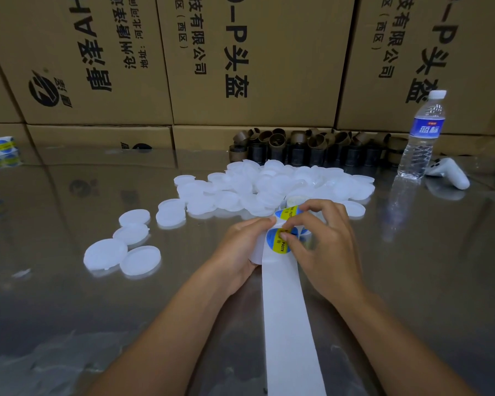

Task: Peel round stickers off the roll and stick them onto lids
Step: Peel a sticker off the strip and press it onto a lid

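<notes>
My left hand grips the sticker roll at the middle of the shiny table. My right hand pinches the edge of a round blue-and-yellow sticker on the roll's face. A second sticker shows just above it on the roll. A long strip of bare white backing paper trails from the roll toward me. A heap of white round lids lies behind my hands, and several single lids are spread out to the left.
Cardboard boxes wall off the back. Empty brown roll cores are piled behind the lids. A water bottle and a white controller stand at the right. Stickered lids sit at the far left edge.
</notes>
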Action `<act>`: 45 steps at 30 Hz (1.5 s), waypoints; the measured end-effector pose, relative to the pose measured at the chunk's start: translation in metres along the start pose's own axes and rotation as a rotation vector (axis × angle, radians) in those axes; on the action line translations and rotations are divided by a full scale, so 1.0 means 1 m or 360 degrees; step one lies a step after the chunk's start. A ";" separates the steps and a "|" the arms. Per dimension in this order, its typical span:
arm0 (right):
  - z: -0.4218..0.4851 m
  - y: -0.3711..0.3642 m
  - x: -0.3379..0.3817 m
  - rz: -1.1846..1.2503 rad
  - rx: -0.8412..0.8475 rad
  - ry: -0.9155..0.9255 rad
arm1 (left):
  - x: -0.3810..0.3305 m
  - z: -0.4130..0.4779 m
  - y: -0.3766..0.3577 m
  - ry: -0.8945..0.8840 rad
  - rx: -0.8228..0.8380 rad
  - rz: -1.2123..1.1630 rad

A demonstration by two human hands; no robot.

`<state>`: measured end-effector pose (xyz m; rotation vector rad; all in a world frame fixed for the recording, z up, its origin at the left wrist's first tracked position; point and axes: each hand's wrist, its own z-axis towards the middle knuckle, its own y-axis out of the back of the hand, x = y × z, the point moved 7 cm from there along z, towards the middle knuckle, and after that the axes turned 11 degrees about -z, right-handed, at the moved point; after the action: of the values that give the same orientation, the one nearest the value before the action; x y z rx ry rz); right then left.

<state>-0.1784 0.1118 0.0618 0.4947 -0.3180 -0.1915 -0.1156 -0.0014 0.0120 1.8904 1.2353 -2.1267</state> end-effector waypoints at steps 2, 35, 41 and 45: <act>0.000 -0.005 -0.002 0.0037 0.0124 -0.0047 | -0.001 0.001 0.003 -0.0014 -0.0049 0.0011; 0.003 -0.005 -0.021 0.1361 0.0175 -0.1063 | -0.019 0.002 0.029 -0.0436 -0.0644 0.0114; 0.009 0.004 -0.022 0.1287 0.0055 -0.0940 | -0.020 0.006 0.012 -0.0300 -0.0272 -0.0484; 0.012 0.006 -0.019 0.1215 0.0065 -0.0849 | -0.012 0.004 0.001 -0.0100 -0.0030 -0.0603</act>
<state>-0.1992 0.1166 0.0704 0.3264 -1.0068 0.4374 -0.1154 -0.0100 0.0211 1.6743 1.7075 -2.3100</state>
